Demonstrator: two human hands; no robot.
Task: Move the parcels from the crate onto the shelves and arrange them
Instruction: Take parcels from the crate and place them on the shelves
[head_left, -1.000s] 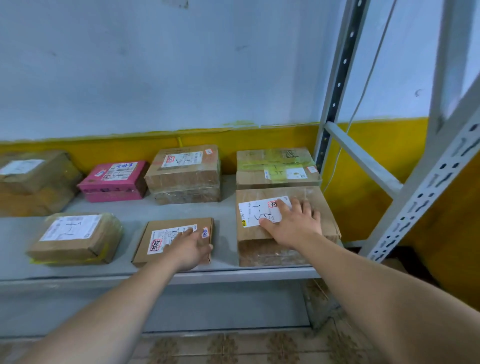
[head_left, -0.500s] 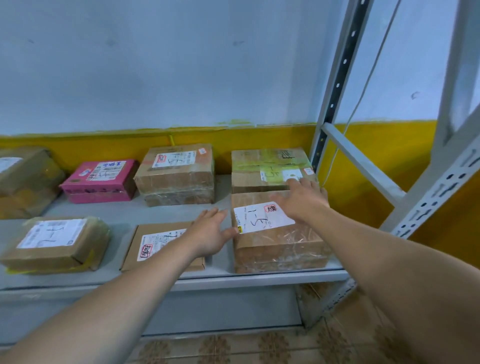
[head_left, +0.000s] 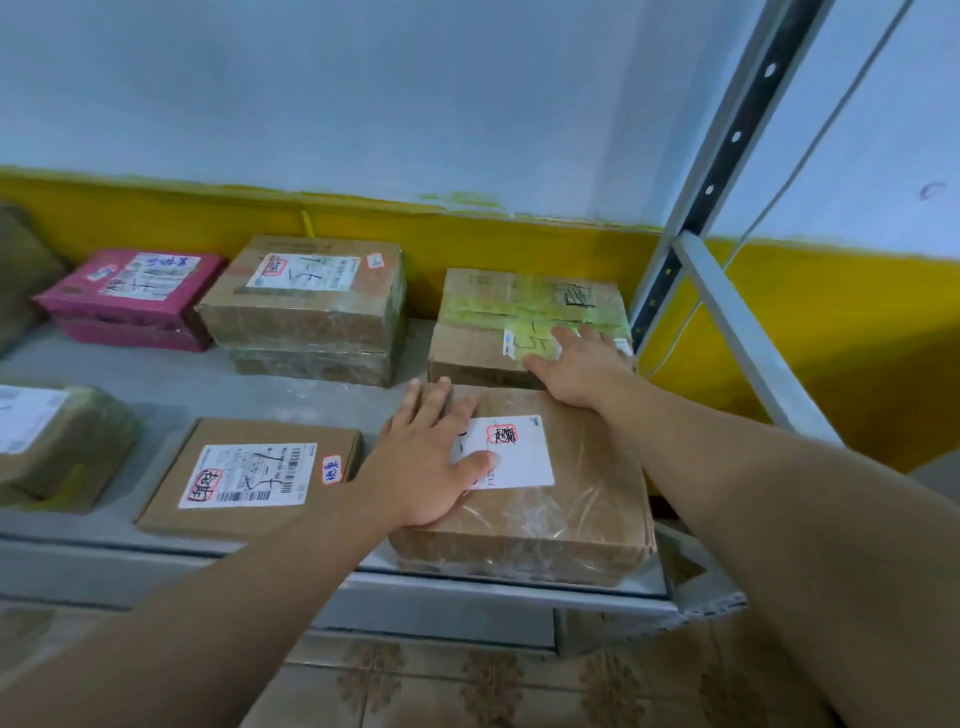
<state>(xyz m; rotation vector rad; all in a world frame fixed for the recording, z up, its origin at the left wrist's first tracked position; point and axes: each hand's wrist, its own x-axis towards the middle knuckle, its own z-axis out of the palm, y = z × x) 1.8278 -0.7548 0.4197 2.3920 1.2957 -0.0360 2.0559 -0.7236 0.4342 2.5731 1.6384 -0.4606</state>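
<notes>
While a pink parcel (head_left: 130, 296) sits far left on the shelf (head_left: 208, 379), the left hand (head_left: 431, 462) lies flat, fingers straight, on the near-right parcel (head_left: 571, 499); the right hand (head_left: 582, 364) rests spread on the far-right parcel (head_left: 519, 301).

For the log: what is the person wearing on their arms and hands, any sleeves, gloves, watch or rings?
Nothing worn shows. The left hand and right hand are bare, with no gloves or rings visible. The left forearm and right forearm are uncovered right to the frame edge: no sleeve, watch, bracelet or markings in view.
</notes>
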